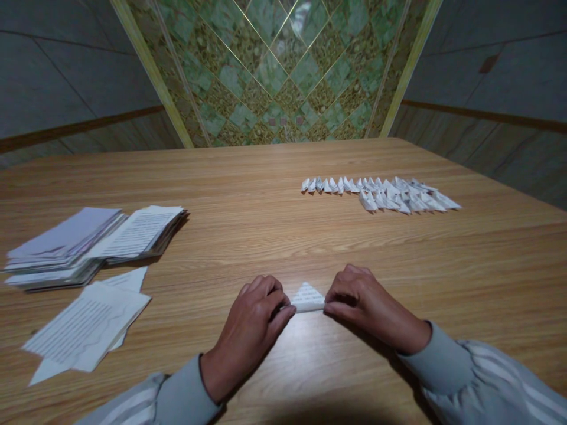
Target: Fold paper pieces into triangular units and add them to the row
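Note:
A small folded sheet of paper [307, 297] with printed lines lies on the table before me. Its upper part is a triangle, and a plain folded strip runs along the lower edge. My left hand [257, 319] pinches the left end of that strip between thumb and fingers. At the right end, my right hand [367, 304] grips the paper the same way. Both outer corners are hidden under my fingertips.
Several folded paper boats [390, 195] stand in two rows at the back right. An open stack of written pages [142, 233] is at the left, with loose sheets [88, 324] in front of it. The wooden table [239, 224] reaches toward a tiled wall [270, 71].

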### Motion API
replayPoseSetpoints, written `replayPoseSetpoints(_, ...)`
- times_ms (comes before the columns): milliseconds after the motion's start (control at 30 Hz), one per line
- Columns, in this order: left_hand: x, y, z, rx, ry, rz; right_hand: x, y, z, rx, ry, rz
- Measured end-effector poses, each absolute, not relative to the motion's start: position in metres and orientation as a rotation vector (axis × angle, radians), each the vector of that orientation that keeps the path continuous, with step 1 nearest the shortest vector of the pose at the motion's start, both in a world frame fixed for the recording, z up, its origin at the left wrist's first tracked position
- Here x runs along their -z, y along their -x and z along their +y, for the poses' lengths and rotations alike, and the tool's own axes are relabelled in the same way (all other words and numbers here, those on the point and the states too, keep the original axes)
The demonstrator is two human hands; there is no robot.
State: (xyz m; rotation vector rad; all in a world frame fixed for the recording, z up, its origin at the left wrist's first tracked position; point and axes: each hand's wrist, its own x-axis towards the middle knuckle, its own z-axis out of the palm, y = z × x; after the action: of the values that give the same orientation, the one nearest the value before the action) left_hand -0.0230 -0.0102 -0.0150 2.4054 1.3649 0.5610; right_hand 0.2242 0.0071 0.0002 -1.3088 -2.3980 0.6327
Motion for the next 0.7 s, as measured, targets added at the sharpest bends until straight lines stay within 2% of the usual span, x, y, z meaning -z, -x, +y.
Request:
replayPoseSetpoints(333, 0.016, 0.023, -0.011, -0.533, -2.448, 1.374, -0.013, -0.232, 0.005, -0.566, 1.247, -2.549)
replayPoseSetpoints(700, 0.015, 0.019, -0.009, -0.524, -2.449, 1.414, -0.002, -0.219, 0.003, -0.581, 1.478, -2.375)
